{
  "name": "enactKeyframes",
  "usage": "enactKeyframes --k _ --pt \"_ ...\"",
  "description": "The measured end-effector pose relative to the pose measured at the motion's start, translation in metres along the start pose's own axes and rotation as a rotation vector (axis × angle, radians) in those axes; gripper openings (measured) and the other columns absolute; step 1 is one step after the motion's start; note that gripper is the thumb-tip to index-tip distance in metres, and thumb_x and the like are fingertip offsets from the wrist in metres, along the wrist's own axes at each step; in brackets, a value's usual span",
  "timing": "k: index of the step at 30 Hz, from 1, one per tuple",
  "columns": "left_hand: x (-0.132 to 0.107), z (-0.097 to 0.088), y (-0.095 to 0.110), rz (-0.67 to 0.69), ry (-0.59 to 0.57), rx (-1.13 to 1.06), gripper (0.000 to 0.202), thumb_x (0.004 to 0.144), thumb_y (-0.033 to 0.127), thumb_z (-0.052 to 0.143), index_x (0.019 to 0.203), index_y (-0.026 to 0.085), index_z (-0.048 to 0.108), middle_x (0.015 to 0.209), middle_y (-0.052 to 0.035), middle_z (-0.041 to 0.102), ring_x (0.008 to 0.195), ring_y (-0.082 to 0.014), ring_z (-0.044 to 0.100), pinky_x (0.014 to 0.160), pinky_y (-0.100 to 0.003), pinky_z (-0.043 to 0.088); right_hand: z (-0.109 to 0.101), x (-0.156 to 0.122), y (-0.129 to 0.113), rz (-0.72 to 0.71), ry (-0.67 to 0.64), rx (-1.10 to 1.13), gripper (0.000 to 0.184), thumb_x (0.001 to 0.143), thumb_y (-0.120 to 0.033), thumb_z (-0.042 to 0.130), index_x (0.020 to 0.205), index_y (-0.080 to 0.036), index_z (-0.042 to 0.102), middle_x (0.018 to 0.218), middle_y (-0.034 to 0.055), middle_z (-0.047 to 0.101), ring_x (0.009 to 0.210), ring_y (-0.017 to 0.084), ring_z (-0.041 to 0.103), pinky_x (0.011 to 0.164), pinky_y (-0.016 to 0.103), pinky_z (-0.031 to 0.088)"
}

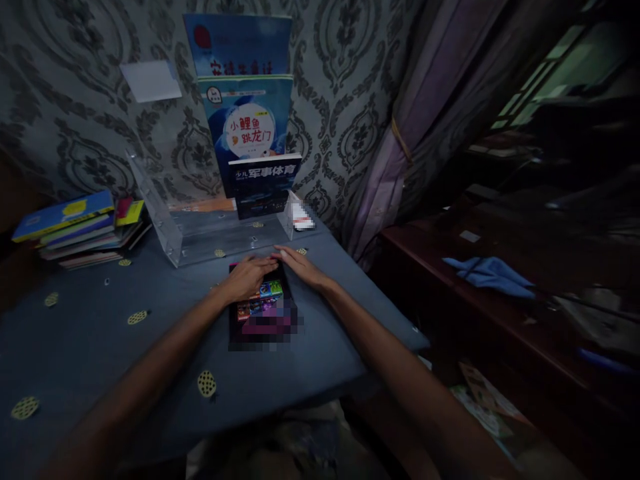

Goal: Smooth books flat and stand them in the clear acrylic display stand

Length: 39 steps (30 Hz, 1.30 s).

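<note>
A dark book [243, 310] lies flat on the blue-grey tablecloth in front of me. Small coloured pictures show on its cover, and its lower part is blurred out by pixels. My left hand [249, 277] rests palm down over its upper part, fingers stretched towards the right. At the book's upper right corner, my right hand [299, 267] lies with its fingers extended and its fingertips close to those of the left. Both hands are open, and neither is wrapped around anything. The hands cover much of the book's top edge.
Behind the book, a clear plastic stand [159, 213] holds several upright books, including a dark blue one [265, 185] in front. A book stack [85, 230] sits at the left. Dark red furniture [450, 300] with a blue cloth [490, 275] stands right of the table.
</note>
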<state>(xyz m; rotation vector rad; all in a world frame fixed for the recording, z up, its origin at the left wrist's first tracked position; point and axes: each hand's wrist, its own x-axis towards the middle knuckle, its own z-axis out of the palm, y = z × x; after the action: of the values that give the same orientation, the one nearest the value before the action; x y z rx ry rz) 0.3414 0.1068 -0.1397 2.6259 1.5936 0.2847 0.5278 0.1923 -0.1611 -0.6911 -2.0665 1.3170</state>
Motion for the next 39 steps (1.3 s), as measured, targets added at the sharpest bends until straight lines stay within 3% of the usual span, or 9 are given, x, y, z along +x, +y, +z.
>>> enactKeyframes --k 5,13,18,21,24,28,32,36,39 --pt "-0.005 -0.005 0.027 0.108 -0.049 -0.032 0.056 0.085 0.002 0.042 0.136 0.021 0.054 0.145 -0.0059 0.052 0.136 -0.0196 0.046 0.116 -0.045 0.027 0.002 0.0 0.002 -0.01 -0.006 -0.026 0.048 0.101 -0.047 0.037 0.139 -0.02 0.05 0.134 0.0089 0.062 0.126 0.02 0.056 0.113 0.041 0.039" --pt "-0.042 -0.006 0.062 0.221 -0.126 -0.17 0.055 0.09 0.003 0.04 0.14 0.023 0.049 0.147 -0.0022 0.05 0.142 -0.0178 0.037 0.117 -0.045 0.025 0.003 -0.002 0.002 -0.045 0.026 -0.068 0.047 0.1 -0.048 0.038 0.135 -0.02 0.054 0.137 0.0072 0.06 0.13 0.019 0.053 0.115 0.04 0.036" --pt "-0.063 -0.006 0.08 0.303 -0.166 -0.244 0.066 0.083 -0.004 0.04 0.143 0.025 0.045 0.148 0.0 0.048 0.144 -0.0159 0.032 0.121 -0.047 0.017 0.004 -0.001 0.003 -0.061 0.023 -0.078 0.051 0.099 -0.053 0.038 0.133 -0.019 0.056 0.138 0.0083 0.059 0.128 0.02 0.054 0.112 0.04 0.038" --pt "-0.072 -0.008 0.082 0.306 -0.166 -0.261 0.071 0.081 -0.006 0.039 0.144 0.027 0.044 0.149 0.0012 0.047 0.143 -0.0149 0.034 0.121 -0.047 0.016 0.006 -0.002 0.003 -0.083 0.034 -0.116 0.052 0.099 -0.053 0.037 0.132 -0.018 0.058 0.136 0.0098 0.061 0.127 0.021 0.055 0.111 0.041 0.04" --pt "-0.083 -0.012 0.073 0.305 -0.144 -0.278 0.066 0.083 -0.004 0.041 0.141 0.027 0.048 0.147 0.0002 0.05 0.139 -0.015 0.041 0.12 -0.045 0.024 0.005 -0.003 0.002 -0.105 0.015 -0.201 0.048 0.1 -0.049 0.037 0.132 -0.02 0.058 0.134 0.0082 0.062 0.125 0.021 0.056 0.109 0.041 0.041" --pt "-0.111 -0.018 0.054 0.217 0.003 -0.27 0.05 0.091 0.002 0.04 0.132 0.025 0.057 0.139 -0.003 0.058 0.132 -0.0176 0.05 0.114 -0.047 0.037 0.005 -0.007 -0.006 -0.111 -0.047 -0.372 0.045 0.101 -0.043 0.038 0.136 -0.02 0.054 0.137 0.0088 0.061 0.129 0.023 0.053 0.112 0.047 0.037" --pt "-0.142 -0.02 0.049 0.101 0.137 -0.235 0.045 0.094 0.006 0.04 0.13 0.024 0.058 0.134 -0.007 0.059 0.122 -0.0205 0.056 0.102 -0.046 0.05 0.039 -0.032 -0.035 -0.073 -0.108 -0.545 0.048 0.101 -0.04 0.037 0.14 -0.015 0.049 0.145 0.0139 0.052 0.143 0.027 0.035 0.119 0.056 0.021" --pt "-0.157 -0.018 0.053 0.062 0.173 -0.223 0.044 0.093 0.006 0.043 0.131 0.022 0.058 0.124 -0.0097 0.063 0.114 -0.022 0.059 0.097 -0.041 0.053 0.098 -0.089 -0.077 -0.264 -0.264 -0.55 0.066 0.099 -0.05 0.04 0.153 -0.014 0.026 0.157 0.0137 0.035 0.148 0.024 0.023 0.121 0.048 0.024" --pt "-0.161 -0.014 0.05 0.058 0.205 -0.215 0.045 0.093 0.007 0.042 0.132 0.022 0.058 0.122 -0.0088 0.066 0.112 -0.0207 0.063 0.099 -0.041 0.053 0.12 -0.126 -0.091 -0.279 -0.32 -0.573 0.086 0.096 -0.053 0.048 0.156 -0.007 0.007 0.161 0.0207 0.017 0.15 0.027 0.012 0.121 0.047 0.026"
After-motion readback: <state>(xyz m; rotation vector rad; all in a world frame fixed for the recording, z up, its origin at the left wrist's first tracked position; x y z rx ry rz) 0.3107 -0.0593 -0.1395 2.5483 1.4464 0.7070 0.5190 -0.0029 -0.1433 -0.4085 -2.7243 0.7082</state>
